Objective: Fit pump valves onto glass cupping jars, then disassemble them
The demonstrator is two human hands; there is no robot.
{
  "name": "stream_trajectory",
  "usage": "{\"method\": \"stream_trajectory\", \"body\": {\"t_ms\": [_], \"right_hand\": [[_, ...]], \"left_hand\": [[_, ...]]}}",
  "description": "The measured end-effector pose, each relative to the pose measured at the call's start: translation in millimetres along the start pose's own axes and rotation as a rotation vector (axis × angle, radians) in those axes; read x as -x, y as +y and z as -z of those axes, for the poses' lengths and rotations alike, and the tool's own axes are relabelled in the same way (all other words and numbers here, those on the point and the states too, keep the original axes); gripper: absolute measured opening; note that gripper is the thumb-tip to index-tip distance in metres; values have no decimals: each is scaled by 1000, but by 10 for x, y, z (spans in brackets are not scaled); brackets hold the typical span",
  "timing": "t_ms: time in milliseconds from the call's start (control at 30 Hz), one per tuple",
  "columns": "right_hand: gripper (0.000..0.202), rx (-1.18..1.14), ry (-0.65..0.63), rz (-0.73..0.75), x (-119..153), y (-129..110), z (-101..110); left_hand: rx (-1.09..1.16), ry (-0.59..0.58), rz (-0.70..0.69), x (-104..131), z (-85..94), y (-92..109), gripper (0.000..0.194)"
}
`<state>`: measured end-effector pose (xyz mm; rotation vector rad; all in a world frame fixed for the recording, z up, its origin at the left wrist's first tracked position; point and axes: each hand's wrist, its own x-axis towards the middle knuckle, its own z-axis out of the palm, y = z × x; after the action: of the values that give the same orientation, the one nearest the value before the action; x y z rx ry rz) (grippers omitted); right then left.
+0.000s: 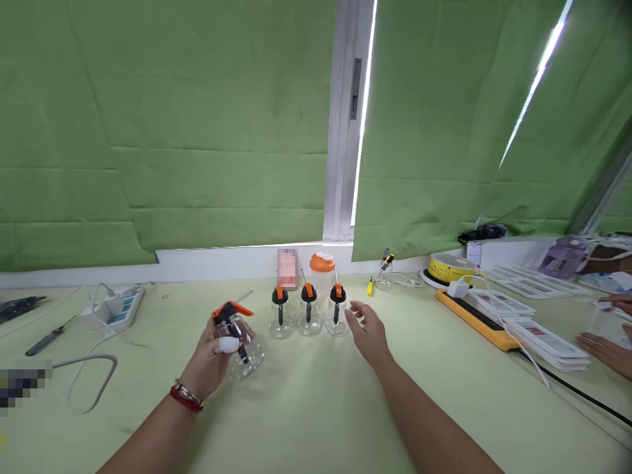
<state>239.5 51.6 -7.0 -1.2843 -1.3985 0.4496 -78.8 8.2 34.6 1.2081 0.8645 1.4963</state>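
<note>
My left hand (210, 359) is wrapped round a clear glass dispenser bottle (249, 352) with a black top and an orange lever. That bottle is tilted and its orange lever points right. Three similar bottles stand upright in a row ahead: the left one (280, 316), the middle one (309, 315) and the right one (336, 315), all with black and orange tops. Beside the right one is my right hand (368, 329), fingers apart and bent, holding nothing. Whether its fingertips touch the glass, I cannot tell.
Behind the row stand an orange-lidded cup (322, 276) and a pink card (287, 268). A power strip (116, 309) and a screwdriver (47, 339) lie left. Rightward are an orange power strip (476, 319), stacked white cards (548, 342) and another person's hands (605, 349).
</note>
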Motion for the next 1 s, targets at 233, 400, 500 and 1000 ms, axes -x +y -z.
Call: {"method": "stream_trajectory", "body": {"t_ms": [233,400,500,1000], "right_hand": [[50,-594,-625,-581,345,-534,-335],[40,-667,-576,-665,427,-539,-483],[36,-663,-568,-577,431,-470,-493],[34,-493,-531,-562,440,-237,-670]], "left_hand": [[503,-427,461,421,-370,-55,47],[431,-195,599,440,-569,-184,20],[320,-9,734,350,-613,-205,21],[314,56,822,221,-363,-451,35]]}}
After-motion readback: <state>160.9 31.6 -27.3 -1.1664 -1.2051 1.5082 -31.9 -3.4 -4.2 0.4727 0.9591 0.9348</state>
